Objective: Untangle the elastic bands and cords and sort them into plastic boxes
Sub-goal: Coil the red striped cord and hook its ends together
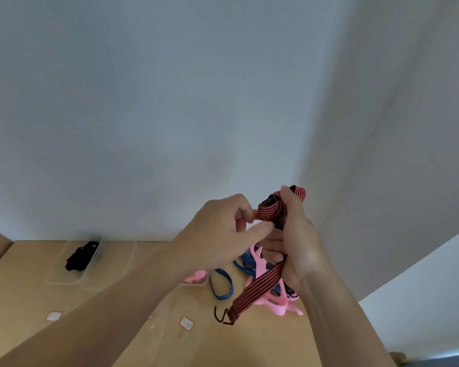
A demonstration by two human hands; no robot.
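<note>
Red-black striped elastic band (260, 287) held up above cardboard-brown table (24, 274), hooked end (221, 316) dangling. Right hand (300, 242) curled round band; left hand (217, 234) pinches coiled top. Below: pink bands (273, 300), blue band (221, 287). Black cords (80, 256) in clear plastic box (56, 266). White stickers (186, 323), writing unreadable.

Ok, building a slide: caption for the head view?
Left hand and right hand hold a striped band above tangled pink and blue bands.
</note>
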